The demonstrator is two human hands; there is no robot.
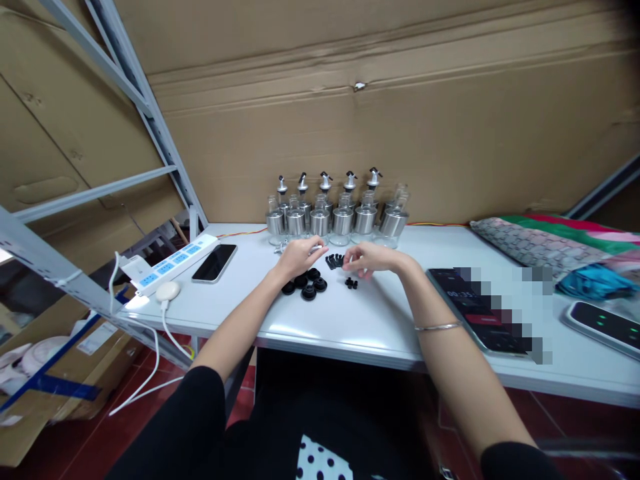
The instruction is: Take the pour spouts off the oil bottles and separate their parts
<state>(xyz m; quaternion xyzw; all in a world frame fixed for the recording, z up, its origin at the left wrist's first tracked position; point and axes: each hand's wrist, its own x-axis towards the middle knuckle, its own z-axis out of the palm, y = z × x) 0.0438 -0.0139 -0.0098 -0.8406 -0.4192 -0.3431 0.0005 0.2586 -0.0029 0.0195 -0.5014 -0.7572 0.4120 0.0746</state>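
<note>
My left hand (299, 257) is closed, and a small silvery piece (316, 249) shows between its fingertips. Several round black stoppers (309, 292) lie just in front of that hand, and some shiny metal parts (280, 247) are partly hidden behind it. My right hand (369, 258) hovers over the table with fingers bent together; whatever they pinch is too small to name. Beside its fingertips are thin black spout levers (334, 260) in a row. A little cluster of small black caps (351, 284) sits below the right hand.
Glass bottles with steel sleeves (343, 221) stand in two rows at the back; several rear ones carry pourer tops (350, 179). A phone (215, 263) and power strip (177, 263) are left. To the right lie a larger screen device (475, 307), a timer (605, 327) and bags (550, 250).
</note>
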